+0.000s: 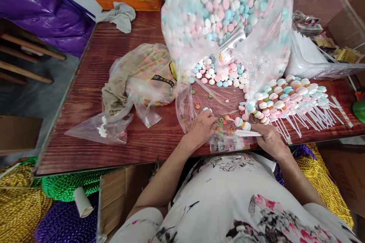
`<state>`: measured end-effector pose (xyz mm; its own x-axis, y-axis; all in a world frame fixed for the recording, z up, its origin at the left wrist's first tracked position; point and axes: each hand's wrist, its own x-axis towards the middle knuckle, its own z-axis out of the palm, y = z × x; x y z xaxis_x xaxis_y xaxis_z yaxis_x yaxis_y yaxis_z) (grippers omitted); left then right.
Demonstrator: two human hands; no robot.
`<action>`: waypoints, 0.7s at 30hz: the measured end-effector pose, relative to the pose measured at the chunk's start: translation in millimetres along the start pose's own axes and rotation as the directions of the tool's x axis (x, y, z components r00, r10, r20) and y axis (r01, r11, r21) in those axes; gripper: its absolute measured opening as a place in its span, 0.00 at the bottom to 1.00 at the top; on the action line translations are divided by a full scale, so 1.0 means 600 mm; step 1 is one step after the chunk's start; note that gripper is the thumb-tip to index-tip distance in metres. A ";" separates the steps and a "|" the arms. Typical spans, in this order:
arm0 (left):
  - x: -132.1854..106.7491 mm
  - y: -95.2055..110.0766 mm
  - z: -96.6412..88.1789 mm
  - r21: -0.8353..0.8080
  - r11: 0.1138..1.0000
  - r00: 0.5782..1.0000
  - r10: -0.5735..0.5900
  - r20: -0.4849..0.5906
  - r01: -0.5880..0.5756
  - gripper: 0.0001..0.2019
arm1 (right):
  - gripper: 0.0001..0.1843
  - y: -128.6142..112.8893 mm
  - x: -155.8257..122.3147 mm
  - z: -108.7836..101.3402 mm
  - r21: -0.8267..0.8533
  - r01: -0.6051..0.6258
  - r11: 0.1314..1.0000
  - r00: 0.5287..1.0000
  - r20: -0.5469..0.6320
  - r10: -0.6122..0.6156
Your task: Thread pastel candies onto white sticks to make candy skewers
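Note:
My left hand (201,127) is closed low over the clear plastic, its fingers curled down beside loose fruit-coloured candy rings (221,123). A pale blue and white marshmallow (207,109) peeks out from behind those fingers. My right hand (269,136) grips several white sticks (247,133), which point left. Just above them, a skewer of marshmallows and rings (242,123) lies at the same hand's fingertips, its tip toward my left hand. Loose pink, white and blue marshmallows (224,76) spill from a large clear bag (182,41) behind both hands.
Finished marshmallow skewers (293,98) are piled on the right. Behind them is a clear plastic bin (319,68) with white sticks and packets. A bag of candy rings (148,72), a brown cloth (114,95) and an orange box (128,3) occupy the left of the wooden table (76,133).

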<state>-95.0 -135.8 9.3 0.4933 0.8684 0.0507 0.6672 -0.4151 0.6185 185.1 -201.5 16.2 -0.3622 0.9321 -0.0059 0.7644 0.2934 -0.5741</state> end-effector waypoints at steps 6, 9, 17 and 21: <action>-0.007 0.013 -0.008 -0.736 0.672 0.982 -0.181 -0.052 0.085 0.10 | 0.26 -0.014 -0.002 0.013 0.103 0.073 0.992 0.997 -0.032 -0.070; -0.010 0.031 -0.001 -0.883 0.425 0.949 -0.307 0.068 0.201 0.13 | 0.27 -0.021 0.004 0.012 0.133 0.099 0.986 0.993 -0.078 -0.089; -0.010 0.062 0.020 -0.971 0.151 0.931 -0.343 0.124 0.184 0.16 | 0.28 -0.029 0.000 0.024 0.020 0.030 0.999 0.993 -0.114 -0.027; -0.009 0.073 0.027 -0.989 0.088 0.926 -0.369 0.079 0.119 0.16 | 0.26 -0.044 -0.001 0.041 0.135 0.014 0.991 0.984 -0.178 0.011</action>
<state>-59.5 -163.2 23.2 0.2549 0.9360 -0.2428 -0.4341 0.3352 0.8362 151.8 -215.1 11.4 -0.2532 0.9581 0.1337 0.6804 0.2747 -0.6794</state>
